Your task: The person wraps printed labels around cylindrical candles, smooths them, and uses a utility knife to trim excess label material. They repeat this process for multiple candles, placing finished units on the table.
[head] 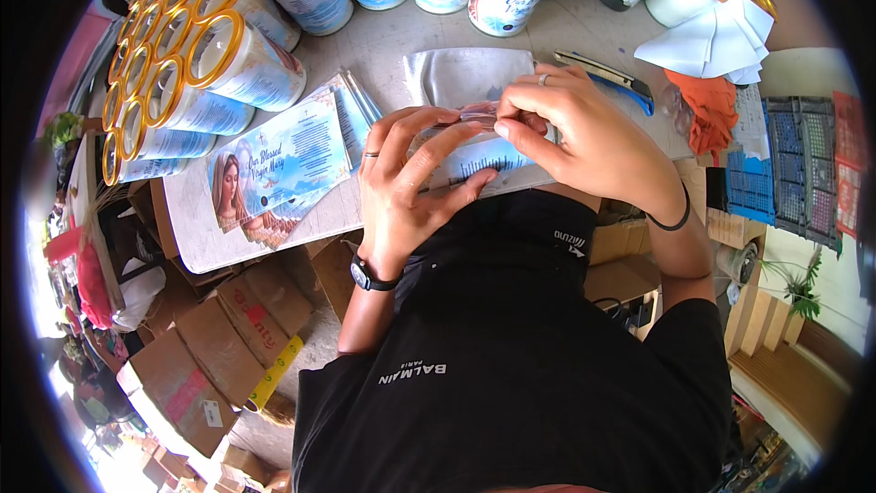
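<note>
A jar-like container (489, 159) with a blue and white printed label lies on its side at the table's near edge, largely hidden by both hands. My left hand (414, 185) spans it, fingers over the top and thumb along the near side. With thumb and bent index finger, my right hand (558, 127) pinches at the label's upper right part; the exact edge held is hidden. Behind the hands is a grey cloth (472, 72). Left of them sits a fanned stack of printed labels (287, 157) showing a veiled figure, with more labels (363, 109) behind.
Rows of labelled white jars with gold rims (253, 75) crowd the table's back and left. A blue utility knife (616, 85) lies right of the cloth. Beyond are white paper sheets (712, 34) and an orange cloth (705, 113). Cardboard boxes (219, 349) stand on the floor at left.
</note>
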Demonstrator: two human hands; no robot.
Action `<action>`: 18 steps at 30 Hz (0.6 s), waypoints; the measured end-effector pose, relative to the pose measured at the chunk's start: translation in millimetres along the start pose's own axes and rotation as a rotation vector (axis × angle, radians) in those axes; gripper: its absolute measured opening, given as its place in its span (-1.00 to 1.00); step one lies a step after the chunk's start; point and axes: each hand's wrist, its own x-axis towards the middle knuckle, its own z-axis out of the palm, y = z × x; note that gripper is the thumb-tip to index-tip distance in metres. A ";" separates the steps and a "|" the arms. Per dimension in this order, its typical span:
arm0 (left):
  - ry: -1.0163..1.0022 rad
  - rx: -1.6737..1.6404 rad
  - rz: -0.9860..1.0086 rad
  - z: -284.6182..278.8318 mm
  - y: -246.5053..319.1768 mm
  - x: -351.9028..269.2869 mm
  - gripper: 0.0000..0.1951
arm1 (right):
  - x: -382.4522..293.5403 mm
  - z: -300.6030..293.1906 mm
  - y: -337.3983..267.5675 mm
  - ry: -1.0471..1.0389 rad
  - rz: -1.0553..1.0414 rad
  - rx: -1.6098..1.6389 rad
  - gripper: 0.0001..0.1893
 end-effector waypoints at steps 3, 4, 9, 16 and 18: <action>-0.019 0.014 0.015 -0.8 0.0 0.4 -0.42 | -0.4 -0.6 -1.2 -0.014 0.023 -0.023 -0.87; -0.024 0.018 0.019 -1.0 0.1 0.7 -0.42 | -0.2 -0.9 -1.4 -0.022 0.032 -0.030 -0.87; -0.038 0.017 -0.004 -2.0 1.8 1.6 -0.45 | 1.9 -2.7 -1.7 -0.055 0.037 -0.036 -0.83; -0.041 0.025 -0.001 -2.3 2.2 1.2 -0.47 | 2.9 -3.5 -2.0 -0.084 0.060 -0.049 -0.82; -0.039 0.026 0.006 -1.7 1.6 0.9 -0.48 | 3.4 -3.2 -2.7 -0.074 0.056 -0.060 -0.82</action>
